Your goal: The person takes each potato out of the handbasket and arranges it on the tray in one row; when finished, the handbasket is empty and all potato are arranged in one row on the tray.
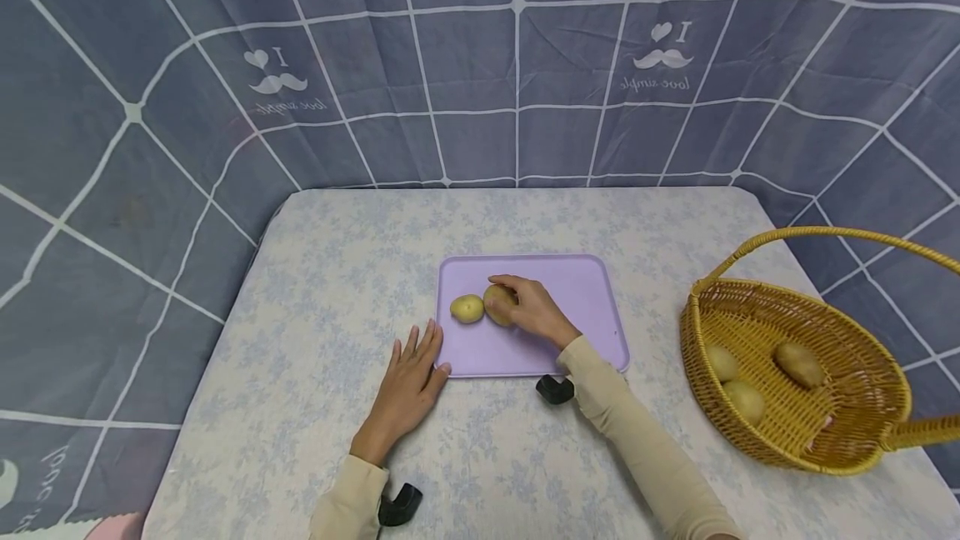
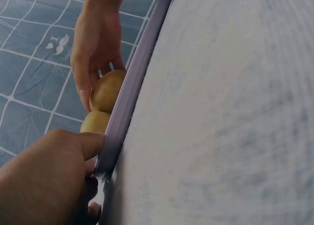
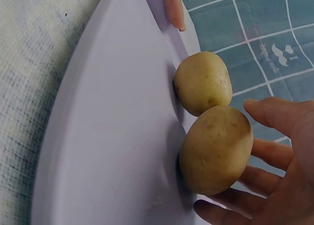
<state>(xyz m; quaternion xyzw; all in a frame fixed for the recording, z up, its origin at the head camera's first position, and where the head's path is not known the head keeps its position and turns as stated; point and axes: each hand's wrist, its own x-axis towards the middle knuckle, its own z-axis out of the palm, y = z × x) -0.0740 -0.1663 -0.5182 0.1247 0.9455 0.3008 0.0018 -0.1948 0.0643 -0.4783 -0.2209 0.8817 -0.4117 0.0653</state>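
On a purple tray (image 1: 558, 307) two potatoes lie side by side and touch: a smaller yellowish potato (image 3: 203, 83) and a larger brownish potato (image 3: 216, 150). My right hand (image 1: 531, 307) is spread loosely around the larger potato. In the right wrist view its thumb (image 3: 274, 114) stands slightly off the potato, while the other fingers lie behind and below it; their contact is hard to judge. My left hand (image 1: 408, 386) lies at the tray's left edge with its fingers extended, and its thumb reaches the near left corner.
A yellow wicker basket (image 1: 885, 394) with a tall handle stands on the right side of the table. Inside are a brown potato (image 1: 799, 365) and two paler ones (image 1: 745, 401). A flowered cloth (image 1: 330, 273) covers the table; blue checked curtains (image 1: 480, 140) hang around it.
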